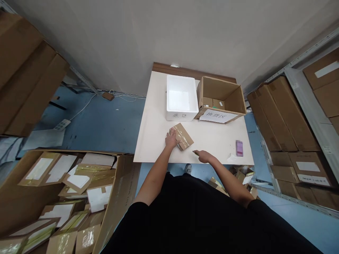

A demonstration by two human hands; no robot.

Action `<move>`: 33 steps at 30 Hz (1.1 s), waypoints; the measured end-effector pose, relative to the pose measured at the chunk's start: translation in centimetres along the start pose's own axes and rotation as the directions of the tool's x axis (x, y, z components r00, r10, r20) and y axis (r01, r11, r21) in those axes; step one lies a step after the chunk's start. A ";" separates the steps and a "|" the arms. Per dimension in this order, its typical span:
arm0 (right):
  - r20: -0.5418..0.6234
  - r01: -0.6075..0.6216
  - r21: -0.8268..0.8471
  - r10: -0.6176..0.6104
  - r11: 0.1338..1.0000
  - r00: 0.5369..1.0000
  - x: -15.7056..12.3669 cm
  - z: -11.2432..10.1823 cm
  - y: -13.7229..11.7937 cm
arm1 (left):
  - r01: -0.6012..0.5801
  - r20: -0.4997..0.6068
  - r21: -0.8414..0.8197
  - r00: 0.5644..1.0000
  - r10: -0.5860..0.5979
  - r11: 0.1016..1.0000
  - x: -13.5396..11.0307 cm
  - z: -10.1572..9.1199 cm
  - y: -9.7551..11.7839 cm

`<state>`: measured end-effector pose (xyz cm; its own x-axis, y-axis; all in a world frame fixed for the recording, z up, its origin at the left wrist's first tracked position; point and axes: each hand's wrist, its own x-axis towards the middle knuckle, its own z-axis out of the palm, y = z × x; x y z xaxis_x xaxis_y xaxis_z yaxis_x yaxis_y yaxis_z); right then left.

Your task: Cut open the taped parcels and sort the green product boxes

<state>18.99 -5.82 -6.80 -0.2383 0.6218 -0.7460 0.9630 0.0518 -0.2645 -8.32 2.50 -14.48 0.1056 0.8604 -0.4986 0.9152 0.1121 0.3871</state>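
A small taped cardboard box (184, 135) lies at an angle on the white table (150, 141). Its left side is under my left hand (171, 139), which grips it with the fingers over the top and the thumb along the near side. To the right of the box, close to the table's front edge, my right hand (203, 156) is closed around what looks like a box cutter (196, 152). Only the cutter's thin tip shows past the fingers, pointing left toward the box and apart from it.
Behind the box stand a white foam bin (180, 115) and an open carton (225, 93) with small boxes inside. A purple packet (239, 148) lies at the right. A large carton (127, 187) full of parcels is at lower left. Shelves with cartons (286, 113) line the right.
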 end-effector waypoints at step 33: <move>-0.307 0.240 0.928 0.224 0.284 0.925 6.0 2.7 12.2 | -0.186 0.186 0.416 0.976 0.116 0.890 -2.6 6.7 12.3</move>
<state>28.96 -3.62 -16.16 0.0344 0.8269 -0.5613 0.0991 -0.5617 -0.8214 5.28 -1.67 -13.59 0.2818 0.7601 -0.5856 0.9569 -0.2669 0.1141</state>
